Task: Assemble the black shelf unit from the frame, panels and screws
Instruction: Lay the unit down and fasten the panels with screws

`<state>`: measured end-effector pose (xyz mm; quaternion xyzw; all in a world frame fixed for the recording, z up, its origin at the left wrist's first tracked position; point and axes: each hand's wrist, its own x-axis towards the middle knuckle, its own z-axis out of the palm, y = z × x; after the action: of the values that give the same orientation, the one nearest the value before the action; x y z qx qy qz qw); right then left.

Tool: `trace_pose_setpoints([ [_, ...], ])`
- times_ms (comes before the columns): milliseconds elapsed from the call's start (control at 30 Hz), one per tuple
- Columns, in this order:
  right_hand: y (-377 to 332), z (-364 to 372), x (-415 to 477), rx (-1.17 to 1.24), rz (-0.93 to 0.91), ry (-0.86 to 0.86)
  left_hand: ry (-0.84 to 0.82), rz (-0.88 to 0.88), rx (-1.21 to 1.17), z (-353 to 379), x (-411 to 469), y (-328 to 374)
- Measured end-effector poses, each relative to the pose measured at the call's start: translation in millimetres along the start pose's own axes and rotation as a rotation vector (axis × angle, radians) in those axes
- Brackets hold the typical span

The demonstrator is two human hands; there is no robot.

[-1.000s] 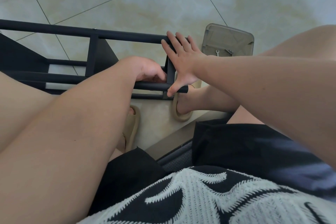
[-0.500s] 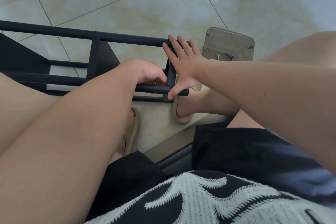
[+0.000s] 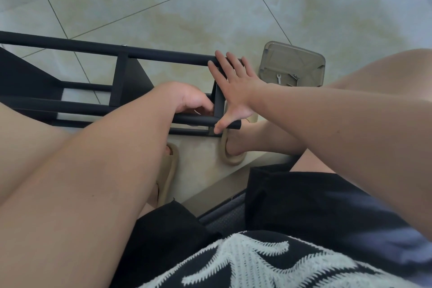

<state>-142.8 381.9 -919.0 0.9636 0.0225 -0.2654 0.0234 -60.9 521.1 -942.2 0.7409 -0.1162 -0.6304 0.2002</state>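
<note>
The black shelf frame (image 3: 163, 54) lies on its side on the tiled floor, with a black panel (image 3: 133, 86) fixed between its tubes. My right hand (image 3: 236, 91) lies flat against the frame's right end bar, fingers straight and spread, thumb down on the near tube. My left hand (image 3: 187, 100) reaches inside the frame just left of that end bar. Its fingers are curled at the joint, and what they hold, if anything, is hidden.
A translucent grey tray (image 3: 294, 54) sits on the floor right of the frame, with a small wrench (image 3: 278, 78) and other small hardware in it. My feet in beige slippers (image 3: 230, 156) stand under the frame's near side. My bare legs fill the left and right of the view.
Both hands keep their places on the frame's end. Only the view has shifted slightly.
</note>
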Motion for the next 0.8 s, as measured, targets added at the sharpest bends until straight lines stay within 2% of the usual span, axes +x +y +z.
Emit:
trace_pose_setpoints([
  [133,-0.5,0.3,0.5,0.002,-0.002,-0.002,0.045,-0.019,0.071,-0.4,2.4,0.4],
  [333,0.1,0.8,0.6,-0.006,-0.003,0.000,-0.058,-0.003,0.003,-1.8,-1.7,-2.0],
  [500,0.8,0.4,-0.2,-0.016,-0.008,0.011,0.037,-0.002,0.015,0.8,2.2,-0.8],
  [800,0.3,0.5,-0.9,0.001,-0.010,0.002,-0.046,0.004,0.011,-1.0,-2.3,-0.6],
])
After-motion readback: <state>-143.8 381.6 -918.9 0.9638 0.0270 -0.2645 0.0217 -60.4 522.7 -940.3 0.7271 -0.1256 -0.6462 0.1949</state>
